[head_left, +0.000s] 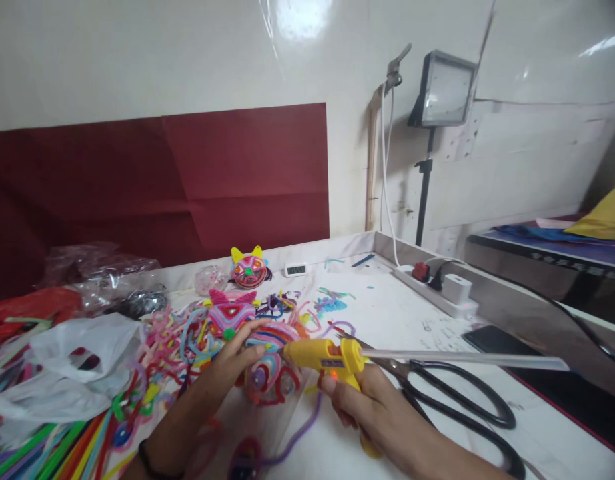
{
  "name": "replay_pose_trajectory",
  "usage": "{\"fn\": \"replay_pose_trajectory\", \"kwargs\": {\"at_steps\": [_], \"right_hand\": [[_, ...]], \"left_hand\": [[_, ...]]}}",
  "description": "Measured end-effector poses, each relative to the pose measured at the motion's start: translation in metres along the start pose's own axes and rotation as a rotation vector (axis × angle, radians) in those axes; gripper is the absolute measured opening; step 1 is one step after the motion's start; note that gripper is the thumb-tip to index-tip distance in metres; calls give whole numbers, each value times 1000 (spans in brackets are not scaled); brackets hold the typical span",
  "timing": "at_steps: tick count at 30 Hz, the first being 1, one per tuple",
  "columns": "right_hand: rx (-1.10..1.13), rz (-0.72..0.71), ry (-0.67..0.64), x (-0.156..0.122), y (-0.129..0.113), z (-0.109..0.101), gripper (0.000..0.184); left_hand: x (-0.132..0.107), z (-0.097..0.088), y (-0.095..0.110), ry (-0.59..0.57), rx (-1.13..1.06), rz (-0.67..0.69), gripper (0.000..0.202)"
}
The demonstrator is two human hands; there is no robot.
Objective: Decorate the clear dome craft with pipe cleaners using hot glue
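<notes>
My right hand (pixel 371 408) grips a yellow hot glue gun (pixel 327 360) by its handle, a clear glue stick (pixel 462 360) poking out of its back to the right. The nozzle points left at a round multicoloured pipe-cleaner craft (pixel 272 370) on the white table. My left hand (pixel 232 363) holds that craft from the left, fingers curled over its top edge. A finished pink and purple pipe-cleaner face (pixel 231 315) lies just behind it, and another with yellow ears (pixel 249 269) stands farther back.
Large black-handled scissors (pixel 457 393) lie right of my right hand. Loose pipe cleaners (pixel 62 440) and white plastic bags (pixel 72 367) cover the left side. A power strip (pixel 437 290), a black phone (pixel 492 340), a small digital clock (pixel 295 269) and a light on a stand (pixel 445 90) sit at the back right.
</notes>
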State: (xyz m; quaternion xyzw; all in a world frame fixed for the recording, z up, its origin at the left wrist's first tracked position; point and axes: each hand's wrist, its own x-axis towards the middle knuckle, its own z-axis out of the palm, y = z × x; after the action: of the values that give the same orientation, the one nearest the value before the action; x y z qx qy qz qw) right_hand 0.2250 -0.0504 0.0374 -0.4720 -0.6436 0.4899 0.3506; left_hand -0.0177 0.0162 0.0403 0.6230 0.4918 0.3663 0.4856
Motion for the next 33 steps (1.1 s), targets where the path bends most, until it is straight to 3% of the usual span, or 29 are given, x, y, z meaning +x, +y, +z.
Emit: {"fn": "replay_pose_trajectory", "kwargs": {"at_steps": [6,23,26,29,33], "right_hand": [[21,-37,-23,-3,1,-4,64],[85,-34,5,-9,5,-7,66],[41,-50,48,-22,2,-14,57],[-116,-124,120,-38,1,-23,38],[-361,-246,92,-49,17,-33,27]], "left_hand": [[1,-1,-3,4,50,-24,63],[0,-2,-2,10,38,2,60],[0,-1,-2,-30,-13,-13,62],[2,-2,-6,-44,-38,10,61],[1,-2,-5,-34,-11,8,63]]}}
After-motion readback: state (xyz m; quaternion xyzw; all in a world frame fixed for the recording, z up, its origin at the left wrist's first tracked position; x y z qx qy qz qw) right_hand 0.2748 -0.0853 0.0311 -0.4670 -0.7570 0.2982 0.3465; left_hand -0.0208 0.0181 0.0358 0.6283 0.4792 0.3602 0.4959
